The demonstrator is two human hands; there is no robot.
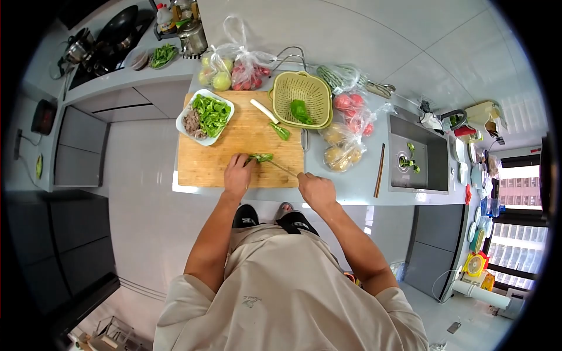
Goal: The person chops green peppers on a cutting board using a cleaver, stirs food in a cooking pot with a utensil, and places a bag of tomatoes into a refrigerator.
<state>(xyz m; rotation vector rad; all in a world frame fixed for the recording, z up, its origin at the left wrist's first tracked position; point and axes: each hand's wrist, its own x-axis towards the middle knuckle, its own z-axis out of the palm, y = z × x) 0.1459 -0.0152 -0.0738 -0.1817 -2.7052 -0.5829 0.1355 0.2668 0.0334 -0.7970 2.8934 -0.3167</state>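
Observation:
My left hand [239, 173] is closed on a green pepper piece [261, 157] and presses it to the wooden cutting board [199, 167]. My right hand [317, 190] grips a knife [283, 168], seen nearly edge-on, its blade reaching to the green piece. Farther up the board lie a long white stick-like item [264, 110] and another green pepper piece [281, 131]. On the board's upper left stands a white dish [230, 111] with cut green pieces [212, 114] and sliced meat [193, 123].
Behind the board, a green colander [283, 88] holds a green pepper piece. Bags of green fruit [221, 81], tomatoes [350, 103] and potatoes [335, 154] surround it. Chopsticks [380, 169] lie beside the sink [436, 167], which contains green scraps. A stove [99, 73] is far left.

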